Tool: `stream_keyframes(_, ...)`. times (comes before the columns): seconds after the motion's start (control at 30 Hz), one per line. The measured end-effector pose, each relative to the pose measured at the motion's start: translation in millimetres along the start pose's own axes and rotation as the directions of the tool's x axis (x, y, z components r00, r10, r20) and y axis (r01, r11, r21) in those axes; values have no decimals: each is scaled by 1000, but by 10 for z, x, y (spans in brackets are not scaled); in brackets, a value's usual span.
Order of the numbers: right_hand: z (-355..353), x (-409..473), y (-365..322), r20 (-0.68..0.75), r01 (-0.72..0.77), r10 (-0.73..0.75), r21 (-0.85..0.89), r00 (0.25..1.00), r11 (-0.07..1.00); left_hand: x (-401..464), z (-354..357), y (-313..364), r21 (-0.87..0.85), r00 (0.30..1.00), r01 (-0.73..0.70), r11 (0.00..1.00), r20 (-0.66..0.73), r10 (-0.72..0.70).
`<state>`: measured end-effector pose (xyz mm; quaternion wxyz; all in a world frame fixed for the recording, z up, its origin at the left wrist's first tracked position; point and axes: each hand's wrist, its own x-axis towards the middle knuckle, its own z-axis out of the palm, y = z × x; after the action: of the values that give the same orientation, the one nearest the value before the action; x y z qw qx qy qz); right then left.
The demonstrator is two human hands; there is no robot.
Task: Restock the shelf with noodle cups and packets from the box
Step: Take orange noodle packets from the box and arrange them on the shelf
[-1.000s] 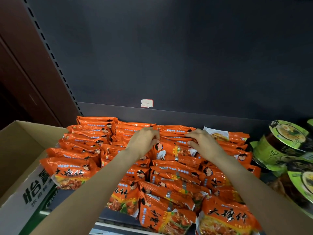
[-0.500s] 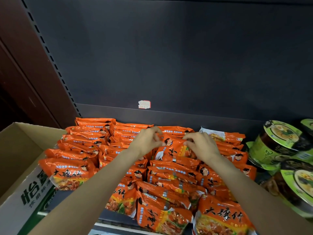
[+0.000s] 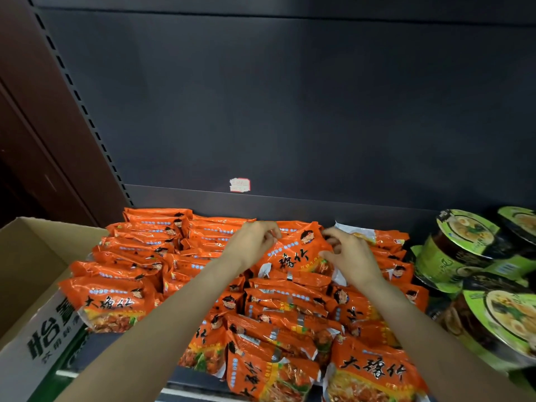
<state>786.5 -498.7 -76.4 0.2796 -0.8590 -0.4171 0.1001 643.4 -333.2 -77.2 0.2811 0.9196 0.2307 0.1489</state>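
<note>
Several rows of orange noodle packets (image 3: 130, 250) fill the dark shelf (image 3: 290, 203). One orange packet (image 3: 295, 253) at the back of the middle row is tipped up so its front shows. My left hand (image 3: 255, 242) pinches its top left corner with curled fingers. My right hand (image 3: 348, 255) holds its right edge, fingers bent around it. Green noodle cups (image 3: 461, 245) lie stacked on their sides at the right of the shelf. The cardboard box (image 3: 32, 285) stands open at the lower left.
A small price sticker (image 3: 239, 185) sits on the shelf's back panel. A slotted upright (image 3: 84, 111) and a brown wall border the shelf on the left. The space above the packets is open up to the back panel.
Both hands have lifted the back packet of the middle row from lying flat to tilted up, so its printed front now faces me. The view has shifted slightly downward.
</note>
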Motion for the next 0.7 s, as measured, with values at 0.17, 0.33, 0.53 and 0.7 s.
stream_keyframes(0.17, 72, 26, 20, 50, -4, 6, -53, 999, 999, -13, -20, -29, -1, 999, -23, 1000, -25, 23)
stream_keyframes(0.33, 137, -18, -32, 77, 48, -36, -155, 996, 987, -5, -31, 8, 104, 997, -61, 993, 42, 57)
stream_keyframes(0.53, 35, -5, -16, 51, 167, -161, -163, 986, 972, -45, -46, -42, 206, 985, -85, 975, 163, 51)
stream_keyframes(0.7, 115, -43, 27, 106, 195, -174, -234, 979, 952, -95, -78, -133, 375, 969, -77, 924, 247, -19)
